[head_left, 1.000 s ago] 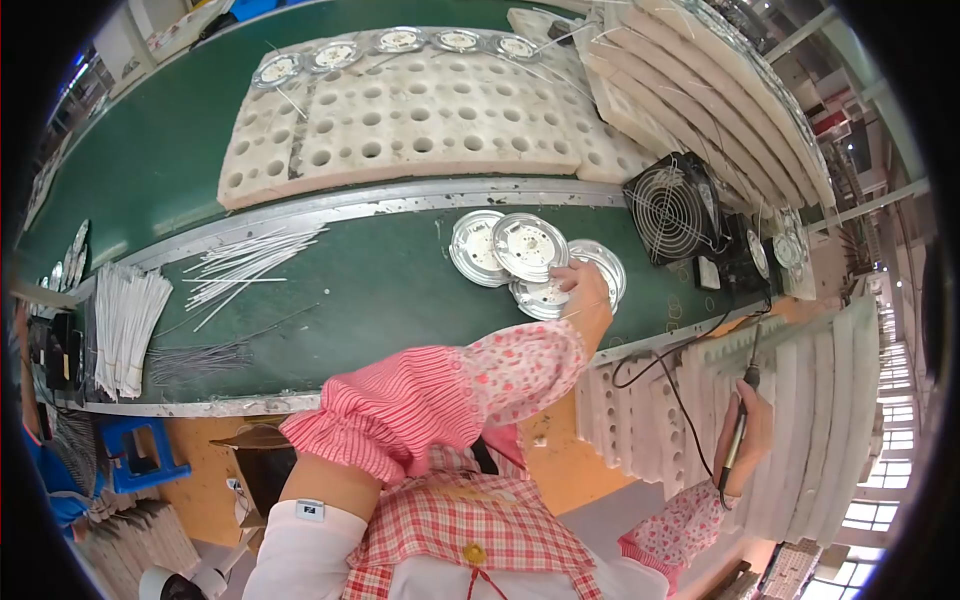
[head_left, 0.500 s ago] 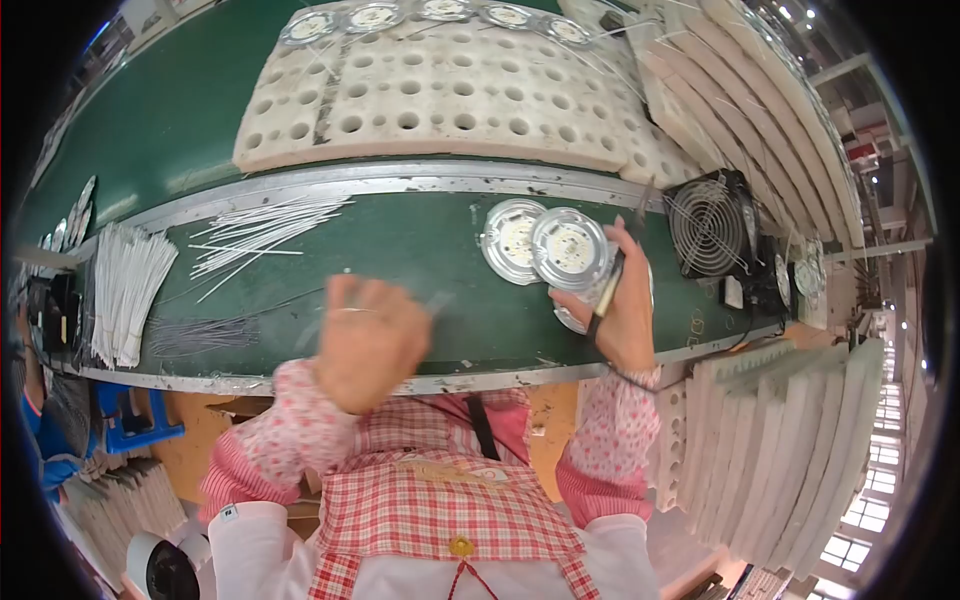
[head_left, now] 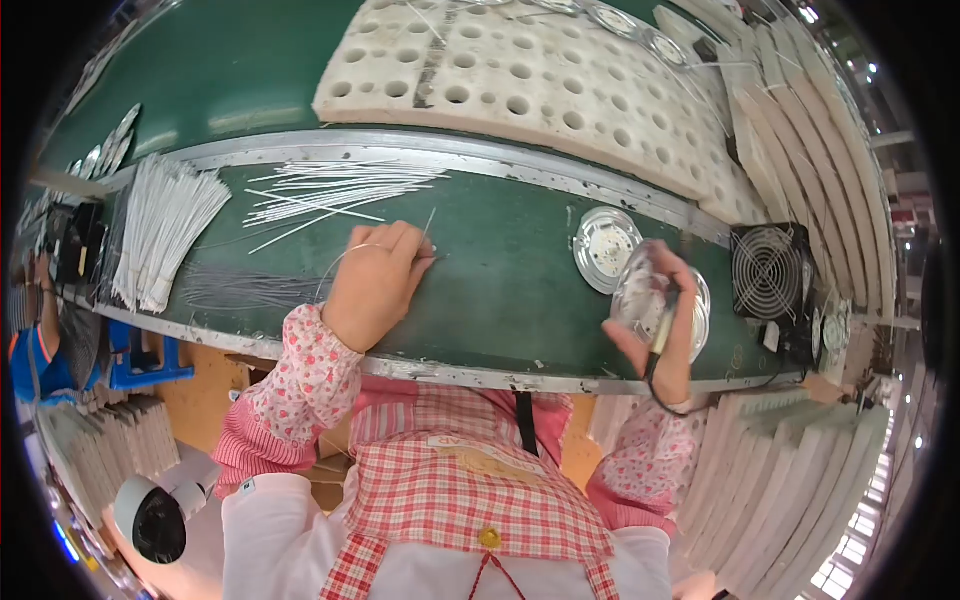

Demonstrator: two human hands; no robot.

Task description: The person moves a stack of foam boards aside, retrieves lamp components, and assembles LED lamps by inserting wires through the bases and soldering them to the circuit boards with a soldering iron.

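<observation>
My left hand is closed over the bench, left of centre, pinching a thin grey wire whose other part curves out behind the fingers. Near the right end of the bench, my right hand grips a soldering iron and the edge of a round silver disc, tilted and slightly blurred. A flat disc lies just to its left, and another disc is partly hidden behind the hand. Loose white wires and dark grey wires lie to the left of my left hand.
A thick bundle of white wires stands at the left. Behind the metal rail is a holed foam board bearing discs. A black fan and stacked foam boards are at the right. Another person's arm shows far left.
My left hand left the discs, moved left and now holds a grey wire. My right hand came up from beside the bench with the iron and has lifted a disc. The view shifted right.
</observation>
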